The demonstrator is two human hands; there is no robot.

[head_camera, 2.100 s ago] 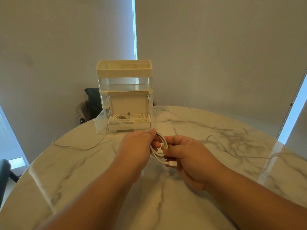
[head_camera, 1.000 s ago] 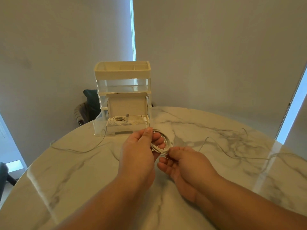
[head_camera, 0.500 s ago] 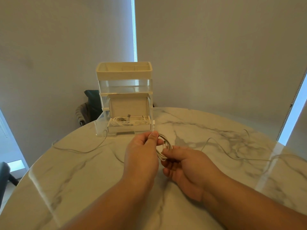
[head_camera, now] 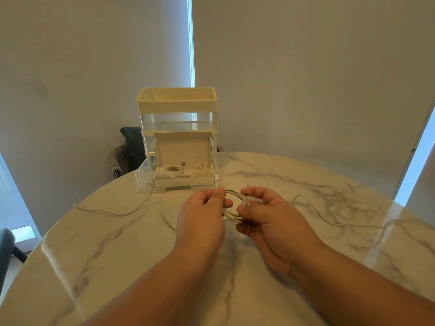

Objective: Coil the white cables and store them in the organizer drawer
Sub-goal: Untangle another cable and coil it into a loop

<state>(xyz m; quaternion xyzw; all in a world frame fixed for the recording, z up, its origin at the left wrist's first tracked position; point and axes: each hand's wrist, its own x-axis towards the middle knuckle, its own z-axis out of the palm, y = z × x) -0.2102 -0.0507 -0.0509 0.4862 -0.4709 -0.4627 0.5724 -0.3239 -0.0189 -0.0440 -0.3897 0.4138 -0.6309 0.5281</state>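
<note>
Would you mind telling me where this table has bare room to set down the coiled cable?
Bare marble table lies near-left, between the left forearm and the rim, nearer than the thin loose cable. Another patch sits just right of the organizer. The right side is crowded with loose cables; the drawer already holds coils.

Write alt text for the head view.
A left hand and right hand hold a coiled cable over a marble table, the right pinching its plug. Behind is an organizer whose open drawer holds more cables; loose cables lie either side.
</note>
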